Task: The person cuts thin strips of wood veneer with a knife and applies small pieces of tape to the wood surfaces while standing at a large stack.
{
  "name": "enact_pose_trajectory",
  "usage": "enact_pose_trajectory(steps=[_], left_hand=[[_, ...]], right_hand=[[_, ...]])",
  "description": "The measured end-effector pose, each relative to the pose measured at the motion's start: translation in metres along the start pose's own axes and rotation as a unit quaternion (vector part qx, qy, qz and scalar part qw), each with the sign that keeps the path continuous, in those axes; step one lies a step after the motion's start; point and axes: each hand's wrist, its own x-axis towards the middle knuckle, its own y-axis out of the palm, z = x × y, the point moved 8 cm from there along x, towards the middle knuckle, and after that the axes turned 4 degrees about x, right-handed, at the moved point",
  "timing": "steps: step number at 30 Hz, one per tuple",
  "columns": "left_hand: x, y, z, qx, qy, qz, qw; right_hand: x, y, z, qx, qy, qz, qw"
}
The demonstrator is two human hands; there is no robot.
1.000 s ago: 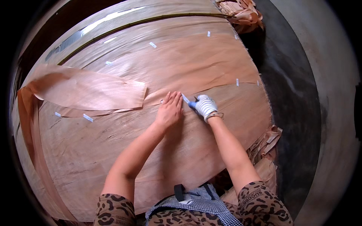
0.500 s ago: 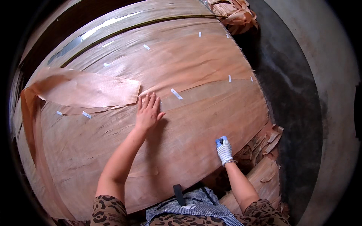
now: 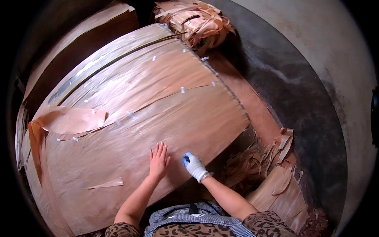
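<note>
The veneer sheet (image 3: 138, 132) runs lengthwise from lower left to upper right. Left hand's (image 3: 158, 161) fingers spread apart; right hand (image 3: 193, 165) curls closed.

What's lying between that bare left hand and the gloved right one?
Nothing lies there: in the head view, only the bare surface of the brownish sheet shows between the left hand and the gloved right hand.

A blue-and-white checked apron (image 3: 164, 218) covers the front, with a black tab (image 3: 193, 209) near its middle. Beside and below the apron shows a brown, short-sleeved top (image 3: 189, 230) with dark leopard blotches. Beyond the apron, the left hand (image 3: 158, 162) is bare; the right hand (image 3: 193, 165) wears a whitish, blue-tipped glove (image 3: 197, 170).
</note>
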Motion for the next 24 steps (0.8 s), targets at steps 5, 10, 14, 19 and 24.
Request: enact_pose_trajectory(steps=[5,10,14,19,24], left_hand=[[0.005,0.051,-0.022,0.137,-0.054,-0.024,0.989],[0.032,0.049,-0.051,0.166,-0.078,-0.012,0.983],[0.028,0.039,-0.042,0.201,-0.119,0.001,0.972],[0.035,0.040,-0.053,0.207,-0.139,0.006,0.968],[0.024,0.041,-0.042,0.258,-0.190,0.058,0.946]], right_hand=[[-0.093,-0.137,-0.094,-0.023,-0.024,0.038,0.999],[-0.181,-0.279,-0.301,0.018,0.194,-0.059,0.979],[-0.160,-0.312,-0.316,0.258,0.229,-0.117,0.931],[-0.050,-0.354,-0.260,0.306,0.074,-0.033,0.948],[0.058,-0.443,-0.264,0.270,0.049,-0.023,0.961]])
